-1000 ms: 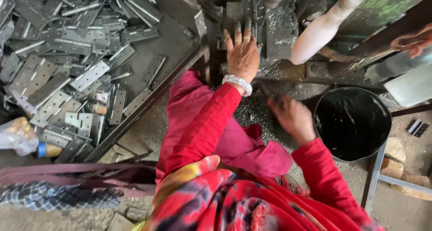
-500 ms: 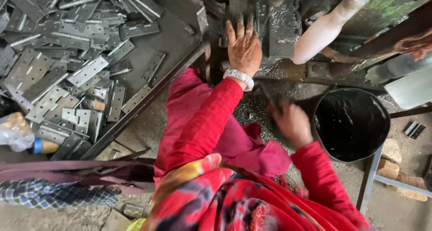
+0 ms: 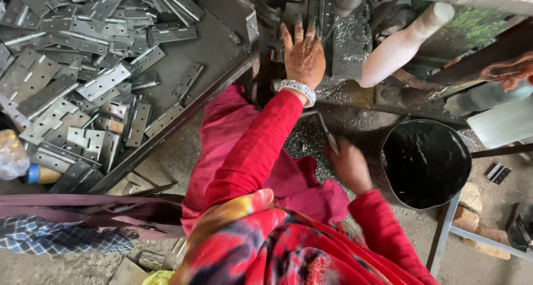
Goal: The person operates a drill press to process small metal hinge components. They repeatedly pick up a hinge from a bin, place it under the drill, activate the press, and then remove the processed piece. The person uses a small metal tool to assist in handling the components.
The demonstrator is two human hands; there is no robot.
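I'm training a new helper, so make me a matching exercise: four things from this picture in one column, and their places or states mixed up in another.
Things:
1. left hand
2. right hand
3. metal hinges
4. black bucket

Places or states:
A. heaped in the tray at upper left
B. pressed flat on the machine's metal parts
C. gripping a thin metal rod
D. standing right of the red sleeve, dark inside

Pairs: 1-B, 2-C, 3-A, 4-D

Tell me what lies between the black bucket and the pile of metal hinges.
In the head view, the person's red-sleeved left arm and right hand holding a thin metal rod lie between the black bucket and hinges, over scattered metal shavings.
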